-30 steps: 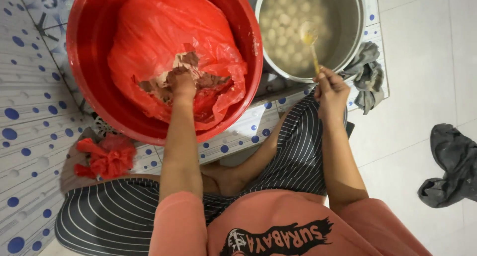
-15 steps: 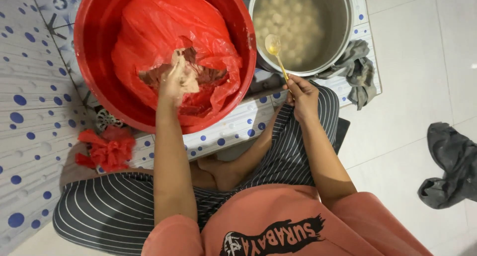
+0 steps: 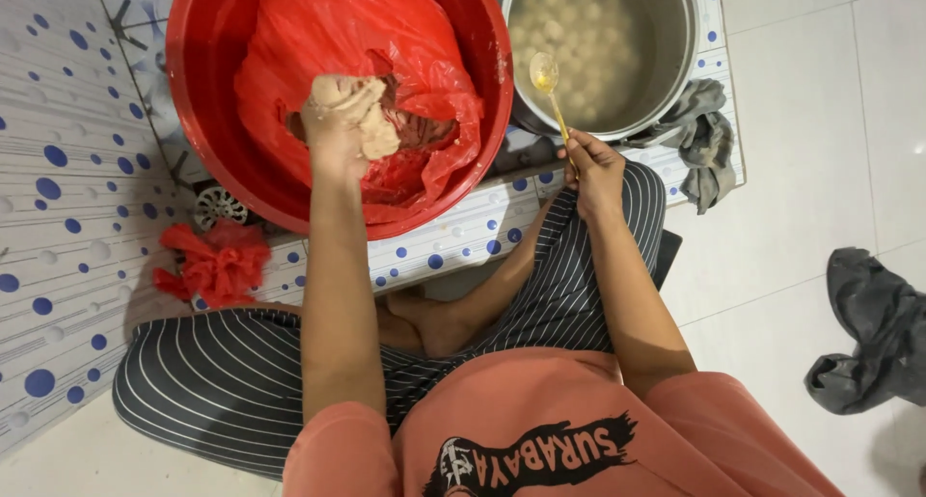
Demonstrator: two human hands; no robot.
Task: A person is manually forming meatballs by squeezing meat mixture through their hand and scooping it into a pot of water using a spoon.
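Observation:
My left hand (image 3: 338, 121) is closed around a lump of pale dough-like paste (image 3: 378, 135), lifted above the red plastic bag (image 3: 386, 43) that lines the big red basin (image 3: 203, 121). More of the brownish paste lies in the bag's opening. My right hand (image 3: 593, 169) grips the handle of a yellow spoon (image 3: 546, 77), whose bowl is raised over the rim of a metal pot (image 3: 675, 72). The pot holds cloudy liquid with several pale balls in it.
I sit cross-legged in striped trousers on a white tile floor. A crumpled red bag (image 3: 217, 265) lies by my left knee. A grey rag (image 3: 704, 140) rests beside the pot, a dark cloth (image 3: 878, 333) on the floor to the right. A dotted tile wall stands at left.
My left hand has come up out of the bag with a lump of paste. My right hand has drawn the spoon back from the pot towards the basin.

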